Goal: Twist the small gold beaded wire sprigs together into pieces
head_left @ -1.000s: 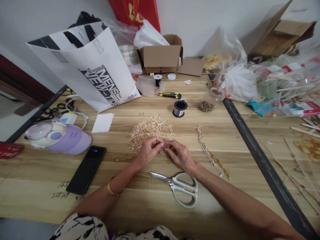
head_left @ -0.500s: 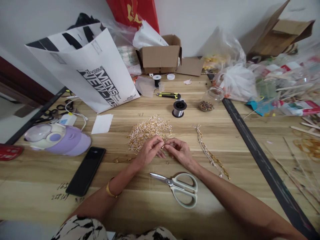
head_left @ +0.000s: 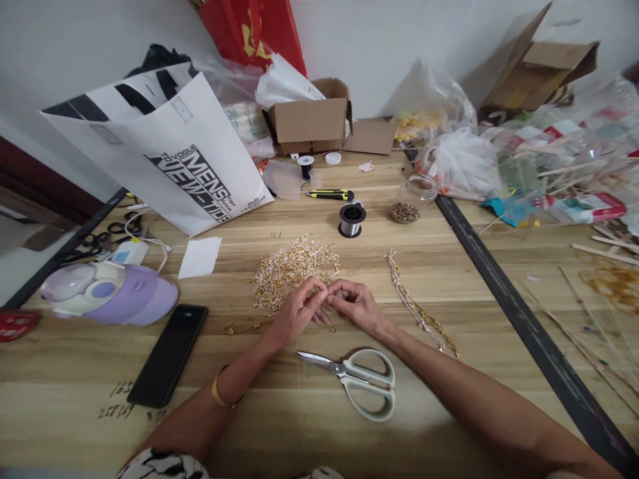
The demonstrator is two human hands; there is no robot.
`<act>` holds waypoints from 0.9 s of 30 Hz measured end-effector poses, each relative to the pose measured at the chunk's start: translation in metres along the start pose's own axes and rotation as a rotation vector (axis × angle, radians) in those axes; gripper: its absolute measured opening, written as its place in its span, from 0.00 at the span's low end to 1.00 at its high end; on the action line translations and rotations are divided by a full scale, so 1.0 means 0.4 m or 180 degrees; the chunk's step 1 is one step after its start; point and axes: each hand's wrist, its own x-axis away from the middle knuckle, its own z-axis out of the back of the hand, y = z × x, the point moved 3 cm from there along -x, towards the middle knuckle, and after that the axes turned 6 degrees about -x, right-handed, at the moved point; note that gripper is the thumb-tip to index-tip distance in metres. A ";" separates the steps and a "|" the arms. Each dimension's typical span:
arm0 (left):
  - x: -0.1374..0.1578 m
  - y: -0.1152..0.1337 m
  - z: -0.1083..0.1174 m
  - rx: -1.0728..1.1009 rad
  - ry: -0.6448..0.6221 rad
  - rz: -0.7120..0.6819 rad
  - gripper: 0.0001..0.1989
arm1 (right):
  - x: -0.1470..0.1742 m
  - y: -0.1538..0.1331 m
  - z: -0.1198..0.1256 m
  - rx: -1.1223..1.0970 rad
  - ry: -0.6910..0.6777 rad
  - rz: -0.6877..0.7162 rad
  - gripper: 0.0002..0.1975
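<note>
My left hand point(head_left: 302, 309) and my right hand point(head_left: 356, 305) meet fingertip to fingertip over the wooden table point(head_left: 249, 399). Both are closed in a pinch, and what lies between the fingers is too small to make out. Just beyond my left hand spreads a pile of small gold and clear beaded pieces point(head_left: 289, 269). Scissors point(head_left: 344, 369) with pale handles lie partly spread in front of my hands, blades pointing left. To the right of my right hand rest gold and silver chains point(head_left: 417, 309), bunched at their far end. A tiny ring point(head_left: 332, 329) lies below the fingers.
Behind the pile are a wire spool point(head_left: 352, 220), a yellow-black utility knife point(head_left: 329, 194) and a jar of beads point(head_left: 412, 199). At left stand a purple bottle point(head_left: 124, 293), a phone point(head_left: 168, 354) and a white paper bag point(head_left: 170, 153). Plastic bags point(head_left: 459, 163) crowd the far right.
The view has shifted slightly, so the far objects sit a little further left. My hands keep their pinch at nearly the same spot; the table items look unmoved.
</note>
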 end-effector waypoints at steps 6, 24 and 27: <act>-0.002 -0.008 0.009 -0.0074 -0.0040 -0.0003 0.15 | 0.005 -0.010 0.004 -0.0006 0.0100 0.0064 0.14; 0.010 -0.021 0.050 -0.0937 -0.0529 0.0134 0.17 | -0.003 -0.005 0.032 -0.0096 0.0795 0.0238 0.16; 0.033 -0.030 0.071 -0.0927 -0.0442 0.0364 0.17 | -0.004 -0.002 0.032 0.0002 0.0727 0.0265 0.17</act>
